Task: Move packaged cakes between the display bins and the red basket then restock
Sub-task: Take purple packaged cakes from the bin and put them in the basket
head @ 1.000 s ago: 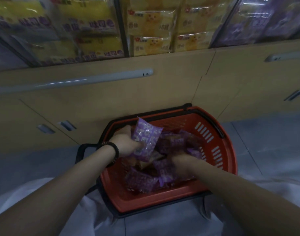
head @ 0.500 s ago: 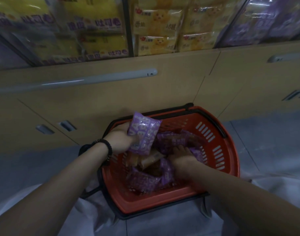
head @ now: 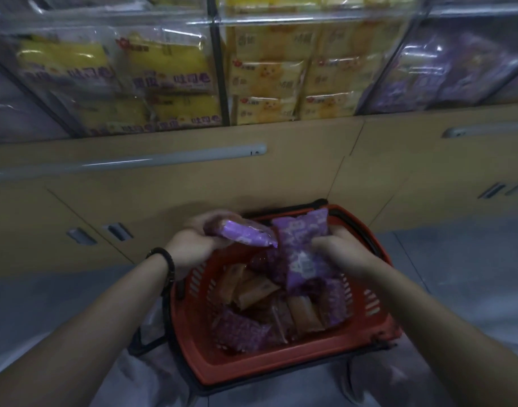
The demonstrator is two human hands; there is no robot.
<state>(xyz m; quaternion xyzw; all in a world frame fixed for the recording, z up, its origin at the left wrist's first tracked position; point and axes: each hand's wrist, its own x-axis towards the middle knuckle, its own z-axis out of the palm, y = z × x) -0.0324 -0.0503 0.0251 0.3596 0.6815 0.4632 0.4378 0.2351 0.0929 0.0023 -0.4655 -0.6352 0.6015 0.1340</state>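
While a heap of wrapped cakes point(head: 260, 315) lies in the red basket point(head: 281, 370), the left hand point(head: 197, 240) grips one purple cake pack point(head: 246, 235) and the right hand point(head: 340, 252) clutches a second purple pack point(head: 303, 248) above it. Restocking the purple display bin point(head: 445, 69) seems barely begun.

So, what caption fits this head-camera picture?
Left hand grips a purple packet, right hand a second purple packet, over the red basket below display bins.

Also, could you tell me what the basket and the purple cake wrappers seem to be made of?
The basket looks like moulded red plastic, matte, with slotted walls. The wrappers are probably thin glossy plastic film, going by creases and bright sheen, though blur leaves it open.
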